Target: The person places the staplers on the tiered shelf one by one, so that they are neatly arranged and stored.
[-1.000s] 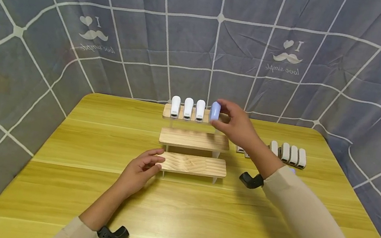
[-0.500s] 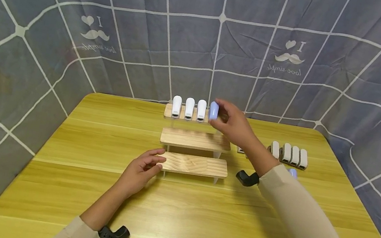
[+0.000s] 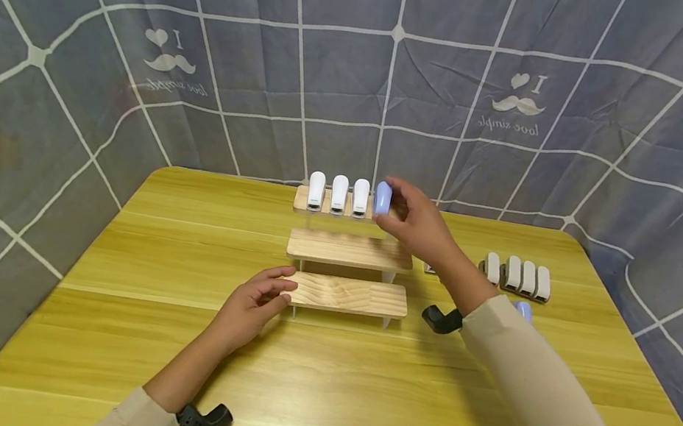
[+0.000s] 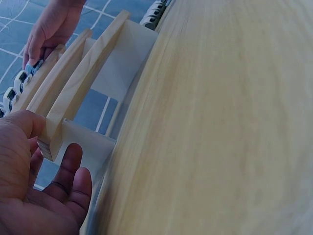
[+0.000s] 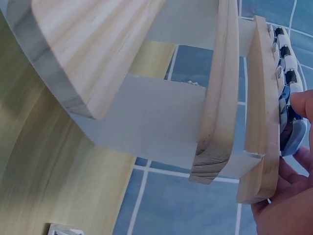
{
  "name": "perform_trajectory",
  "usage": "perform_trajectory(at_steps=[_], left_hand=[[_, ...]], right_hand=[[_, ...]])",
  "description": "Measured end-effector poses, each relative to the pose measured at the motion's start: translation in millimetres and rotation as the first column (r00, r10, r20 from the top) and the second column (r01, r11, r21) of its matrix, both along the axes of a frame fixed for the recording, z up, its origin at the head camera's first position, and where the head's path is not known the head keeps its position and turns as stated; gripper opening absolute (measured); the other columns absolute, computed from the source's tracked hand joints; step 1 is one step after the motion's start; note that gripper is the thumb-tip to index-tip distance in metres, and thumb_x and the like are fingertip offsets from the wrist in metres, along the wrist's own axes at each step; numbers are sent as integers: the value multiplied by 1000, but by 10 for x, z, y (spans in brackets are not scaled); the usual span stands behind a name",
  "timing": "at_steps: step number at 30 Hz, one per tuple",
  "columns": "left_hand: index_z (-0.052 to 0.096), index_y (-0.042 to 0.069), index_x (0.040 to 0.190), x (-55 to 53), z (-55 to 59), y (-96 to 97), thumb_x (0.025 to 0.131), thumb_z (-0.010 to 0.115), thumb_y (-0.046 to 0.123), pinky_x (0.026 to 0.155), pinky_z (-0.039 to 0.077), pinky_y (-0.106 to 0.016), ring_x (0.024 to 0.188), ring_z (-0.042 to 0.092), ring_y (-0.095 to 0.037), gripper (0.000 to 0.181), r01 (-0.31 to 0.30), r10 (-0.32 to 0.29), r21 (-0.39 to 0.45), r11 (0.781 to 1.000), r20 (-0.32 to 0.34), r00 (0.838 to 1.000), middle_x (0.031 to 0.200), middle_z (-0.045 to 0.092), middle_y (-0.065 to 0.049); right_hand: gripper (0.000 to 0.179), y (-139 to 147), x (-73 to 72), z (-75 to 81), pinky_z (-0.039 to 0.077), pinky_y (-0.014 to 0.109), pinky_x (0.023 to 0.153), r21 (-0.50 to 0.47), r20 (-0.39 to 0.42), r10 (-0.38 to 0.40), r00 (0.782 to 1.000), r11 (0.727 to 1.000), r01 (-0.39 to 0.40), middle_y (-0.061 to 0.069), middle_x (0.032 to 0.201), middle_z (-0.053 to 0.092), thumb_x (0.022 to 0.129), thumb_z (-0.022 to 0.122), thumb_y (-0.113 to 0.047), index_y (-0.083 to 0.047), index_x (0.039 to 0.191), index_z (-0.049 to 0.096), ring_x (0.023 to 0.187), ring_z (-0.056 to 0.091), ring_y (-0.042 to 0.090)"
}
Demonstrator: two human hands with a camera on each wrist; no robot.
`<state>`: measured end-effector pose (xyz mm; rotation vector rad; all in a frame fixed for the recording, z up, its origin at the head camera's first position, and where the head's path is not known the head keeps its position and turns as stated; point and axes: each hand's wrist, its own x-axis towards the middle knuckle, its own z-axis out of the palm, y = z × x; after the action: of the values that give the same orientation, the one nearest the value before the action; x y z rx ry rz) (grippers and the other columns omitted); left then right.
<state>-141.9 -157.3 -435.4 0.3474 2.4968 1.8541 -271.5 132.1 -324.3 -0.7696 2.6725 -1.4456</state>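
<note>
In the head view, my right hand (image 3: 424, 219) pinches a blue stapler (image 3: 382, 199) at the right end of the top shelf (image 3: 302, 198). To its left, white staplers (image 3: 339, 194) stand in a row on that shelf. The right wrist view has my right hand (image 5: 293, 196) at the blue stapler (image 5: 294, 139), partly covering it. My left hand (image 3: 249, 306) touches the left end of the lowest wooden shelf (image 3: 348, 296). In the left wrist view, one digit of my left hand (image 4: 19, 171) meets that shelf's end, while other fingers hang loosely below it.
Right of the stepped stand, several white staplers (image 3: 527, 277) sit on the wooden table (image 3: 161, 333), some hidden behind the right arm. A blue one (image 3: 523, 310) lies near the right sleeve. The middle shelf (image 3: 349, 251) is bare. A grey curtain (image 3: 349, 80) hangs behind.
The right hand has shifted the blue stapler slightly left, closer to the white row. The left hand stays at the lowest shelf's end.
</note>
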Motion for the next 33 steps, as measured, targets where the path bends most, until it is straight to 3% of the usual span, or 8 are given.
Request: perform_trajectory(at_steps=[15,23,30,33], left_hand=[[71,6,119,5,-4,0,98,64,13,88,47,-28,116,56,-19,22,-5,5,8,1000,-5,1000,143,52,2],[71,6,119,-4,-2,1,98,64,13,88,47,-29,115,57,-19,23,-1,1,9,1000,-9,1000,143,52,3],[70,3,120,14,19,17,99,62,10,89,46,-28,117,56,-21,23,-13,13,-3,1000,18,1000,145,51,0],[68,0,121,53,95,39,99,61,7,88,47,-28,117,56,-25,24,-13,13,-16,1000,24,1000,146,50,-5]], right_hand=[[76,17,4,-18,40,42,107,-24,31,19,999,1000,-19,18,149,42,92,71,-8,-3,155,28,136,44,30],[73,86,-26,-23,39,41,107,-29,17,13,1000,1000,-12,14,146,47,91,73,-9,-3,152,34,134,47,28],[66,293,28,-43,36,44,109,-31,-21,-44,999,999,44,11,147,47,94,71,-22,-9,150,40,136,44,28],[64,420,68,-41,33,45,111,-67,-32,-53,998,997,50,12,147,47,94,71,-20,-9,149,41,137,41,31]])
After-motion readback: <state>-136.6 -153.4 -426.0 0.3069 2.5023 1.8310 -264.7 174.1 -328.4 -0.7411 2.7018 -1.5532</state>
